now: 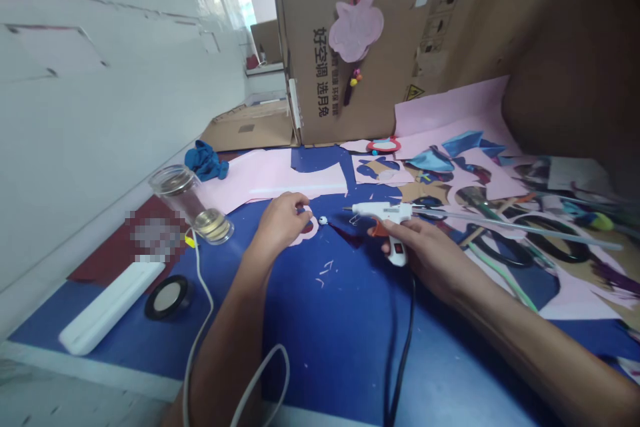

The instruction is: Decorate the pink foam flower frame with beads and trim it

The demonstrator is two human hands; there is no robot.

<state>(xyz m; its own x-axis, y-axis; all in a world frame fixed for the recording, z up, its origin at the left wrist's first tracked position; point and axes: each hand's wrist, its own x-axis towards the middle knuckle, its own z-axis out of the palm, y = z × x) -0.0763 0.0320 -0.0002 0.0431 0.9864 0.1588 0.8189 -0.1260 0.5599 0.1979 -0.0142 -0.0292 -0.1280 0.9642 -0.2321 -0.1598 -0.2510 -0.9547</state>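
My right hand (425,247) grips a white hot glue gun (385,215) with an orange trigger, its nozzle pointing left. A clear glue stick (515,227) runs out of its back to the right, and a black cord (403,353) trails toward me. My left hand (283,220) rests on a small pink cut-out piece (306,231) on the blue sheet (345,320), fingers curled on it. A small googly eye (323,220) lies just right of that hand, between it and the nozzle.
A clear glass cup (193,203) stands at left, with a white box (110,307), a black round lid (167,297) and a white cable (200,320). A large cardboard box (400,47) stands behind. Pink and blue paper scraps (450,167) and black rings (545,240) lie at right.
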